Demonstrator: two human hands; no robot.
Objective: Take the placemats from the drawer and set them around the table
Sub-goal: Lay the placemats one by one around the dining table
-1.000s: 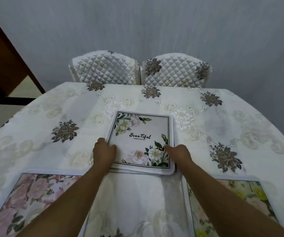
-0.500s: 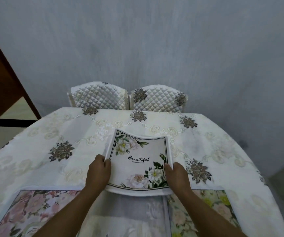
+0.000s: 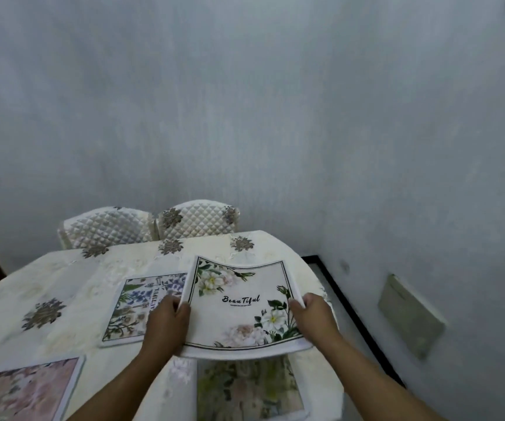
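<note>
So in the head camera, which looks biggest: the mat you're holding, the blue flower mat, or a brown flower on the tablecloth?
1. Held mat, though nearness helps.
2. Blue flower mat, partly hidden.
3. Brown tablecloth flower.

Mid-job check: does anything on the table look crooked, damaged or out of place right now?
Nothing looks damaged or spilled. The blue-flowered placemat lies in the middle of the table, not at an edge like the pink placemat and green placemat. The "Beautiful" placemat sags, held between the left hand and right hand.
</note>
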